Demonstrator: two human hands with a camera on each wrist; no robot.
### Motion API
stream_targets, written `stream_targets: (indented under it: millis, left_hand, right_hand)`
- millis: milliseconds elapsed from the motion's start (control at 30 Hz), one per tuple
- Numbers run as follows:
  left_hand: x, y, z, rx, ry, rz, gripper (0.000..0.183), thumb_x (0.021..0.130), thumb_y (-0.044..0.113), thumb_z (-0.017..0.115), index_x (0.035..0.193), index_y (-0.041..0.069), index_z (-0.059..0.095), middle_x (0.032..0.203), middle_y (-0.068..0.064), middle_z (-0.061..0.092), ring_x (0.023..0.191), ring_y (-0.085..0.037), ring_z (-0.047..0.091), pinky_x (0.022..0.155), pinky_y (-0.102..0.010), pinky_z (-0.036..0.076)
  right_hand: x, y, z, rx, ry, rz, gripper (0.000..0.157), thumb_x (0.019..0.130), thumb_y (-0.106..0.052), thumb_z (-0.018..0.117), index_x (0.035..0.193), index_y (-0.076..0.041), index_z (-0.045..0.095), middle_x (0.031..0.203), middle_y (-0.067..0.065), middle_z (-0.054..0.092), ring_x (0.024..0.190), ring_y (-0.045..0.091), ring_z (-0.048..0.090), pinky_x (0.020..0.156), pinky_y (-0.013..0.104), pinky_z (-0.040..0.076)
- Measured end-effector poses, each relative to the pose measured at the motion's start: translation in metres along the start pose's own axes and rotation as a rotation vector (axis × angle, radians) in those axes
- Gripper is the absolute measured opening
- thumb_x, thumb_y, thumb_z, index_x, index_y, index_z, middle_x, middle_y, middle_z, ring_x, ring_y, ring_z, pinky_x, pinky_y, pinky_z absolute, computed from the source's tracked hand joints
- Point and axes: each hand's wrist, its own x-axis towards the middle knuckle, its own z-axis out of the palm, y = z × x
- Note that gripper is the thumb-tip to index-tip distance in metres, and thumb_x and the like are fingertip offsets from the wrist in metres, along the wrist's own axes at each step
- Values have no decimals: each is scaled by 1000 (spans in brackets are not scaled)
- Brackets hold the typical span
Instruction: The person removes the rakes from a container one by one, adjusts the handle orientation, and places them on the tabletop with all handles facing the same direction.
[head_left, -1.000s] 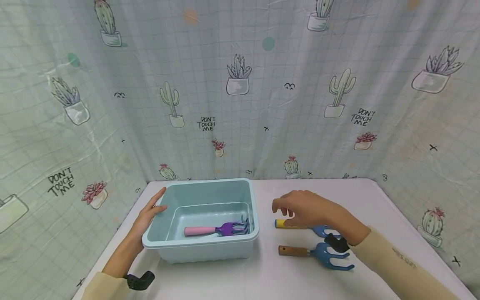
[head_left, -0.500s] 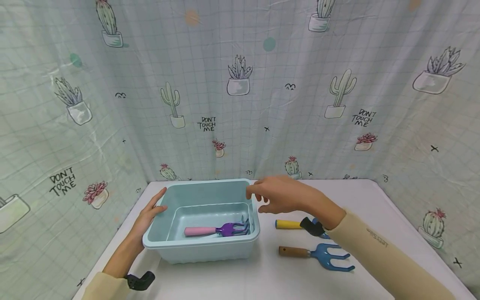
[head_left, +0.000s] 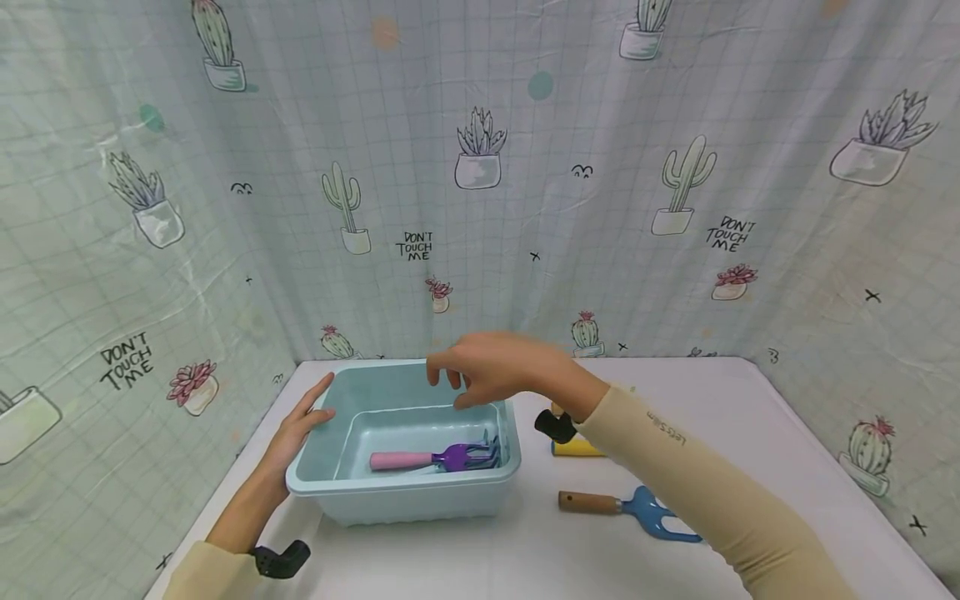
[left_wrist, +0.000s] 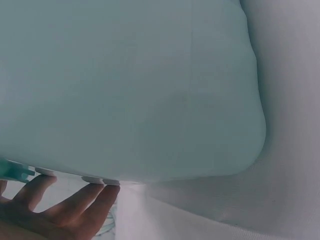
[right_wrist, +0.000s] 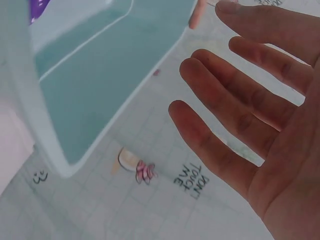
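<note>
A light blue plastic bin (head_left: 405, 504) stands left of the table's middle. Inside it lies a small hand fork (head_left: 459, 457) with a pink handle and purple tines; bluish tines show beside it. My left hand (head_left: 288, 437) holds the bin's left rim, thumb over the edge; its fingertips (left_wrist: 102, 192) touch the outer wall in the left wrist view. Above the bin's back right part hovers my right hand (head_left: 495, 367), holding nothing. Its fingers are spread and nearly straight in the right wrist view, apart from the bin.
To the right, a blue hand fork (head_left: 588, 503) with a brown handle lies on the white table (head_left: 525, 558). A yellow handle (head_left: 576, 448) lies farther back, its head hidden by my right arm. A cactus-print curtain (head_left: 495, 225) surrounds the table.
My right hand has moved left, from over the yellow-handled tool to over the bin. My left hand stays on the bin, which has not moved.
</note>
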Motion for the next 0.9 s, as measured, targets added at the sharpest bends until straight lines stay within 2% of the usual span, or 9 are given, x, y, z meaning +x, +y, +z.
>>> stream_targets:
  millis: [200, 433, 567, 767, 900]
  left_hand:
    - [1, 0, 0, -9, -3, 9, 60, 102, 24, 39, 151, 48, 13, 164, 6, -1, 150, -34, 9, 113, -60, 22]
    - [0, -1, -1, -10, -2, -4, 59, 102, 26, 39, 150, 49, 14, 164, 4, 1, 149, -34, 11, 113, -59, 24]
    - [1, 0, 0, -24, -8, -13, 59, 102, 27, 39, 150, 50, 14, 164, 3, 1, 149, -35, 12, 113, -60, 25]
    - [1, 1, 0, -14, 2, -28, 59, 101, 27, 39, 150, 50, 14, 164, 3, 0, 149, -35, 11, 113, -60, 24]
    - [1, 0, 1, -10, 8, -24, 59, 101, 27, 39, 150, 50, 14, 164, 3, 1, 149, -35, 12, 113, -60, 24]
  right_hand:
    - [38, -3, 9, -5, -61, -2, 33, 85, -29, 71, 116, -29, 60, 91, -11, 64, 80, 7, 59, 66, 24, 49]
    - [74, -2, 31, 10, -88, -38, 34, 85, -27, 70, 117, -27, 60, 89, -10, 67, 79, 6, 60, 67, 22, 49]
    - [89, 2, 47, 49, -84, -30, 34, 84, -25, 72, 116, -27, 61, 87, -9, 68, 77, 6, 60, 66, 22, 49]
    - [106, 8, 70, 197, -135, 11, 36, 82, -17, 73, 116, -22, 62, 88, -7, 66, 77, 6, 62, 65, 21, 50]
    - [115, 8, 80, 183, -158, 35, 37, 81, -17, 75, 116, -22, 62, 92, -7, 64, 82, 6, 60, 66, 21, 50]
